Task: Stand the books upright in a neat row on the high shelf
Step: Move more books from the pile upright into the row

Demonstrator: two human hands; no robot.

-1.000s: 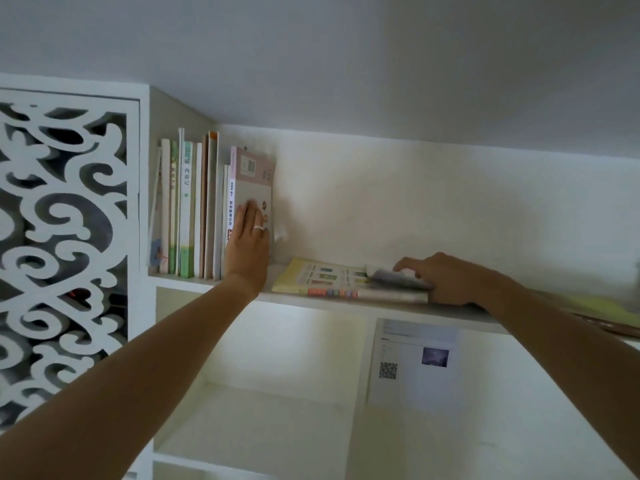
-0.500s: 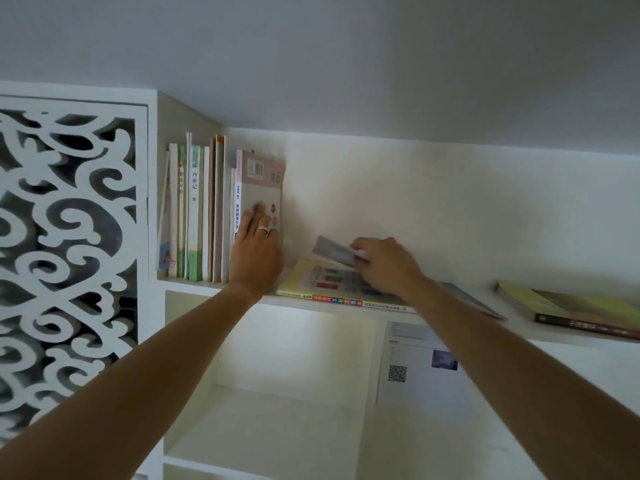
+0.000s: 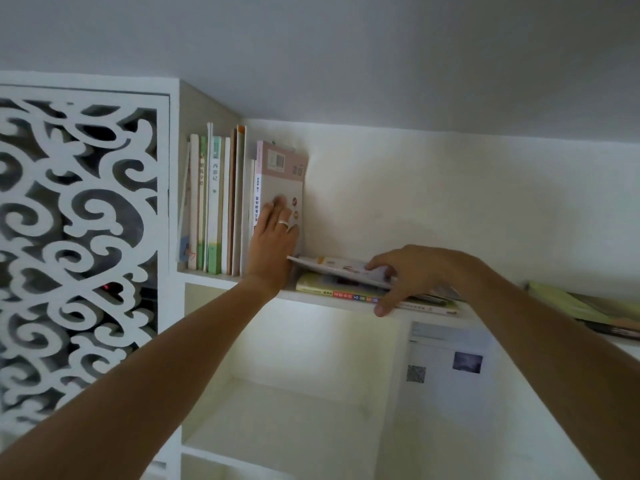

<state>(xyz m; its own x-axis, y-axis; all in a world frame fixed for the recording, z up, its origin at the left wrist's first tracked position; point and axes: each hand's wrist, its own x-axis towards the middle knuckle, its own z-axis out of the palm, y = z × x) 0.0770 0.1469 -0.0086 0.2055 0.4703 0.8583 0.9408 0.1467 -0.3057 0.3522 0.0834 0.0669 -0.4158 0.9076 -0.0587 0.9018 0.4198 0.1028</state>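
**Books half stood up, one being lifted**

Books are what this job is about, and they sit on the high shelf, right under the ceiling. To the left of the shelf is a white screen with curly holes.

A row of books already stands up straight at the left end, pushed against the side wall. The last one in the row is a pink book. The left hand lies flat on its cover with the fingers spread a little, and a ring on one. It looks like it is keeping the row from tipping over.

Just beside the row, a small stack of books lies flat. Further right, well apart, two more flat books wait.

The right hand is clamped on a thin book at the top of the stack, fingers on top and thumb under. Its left edge tilts up toward the pink book.

This thin book looks light and bendy, so it may flop or slip. I think it is best to hold it near the middle of its long edge, then turn it up and slide it in next to the pink book. The books under it could slide off the shelf edge if they get bumped.
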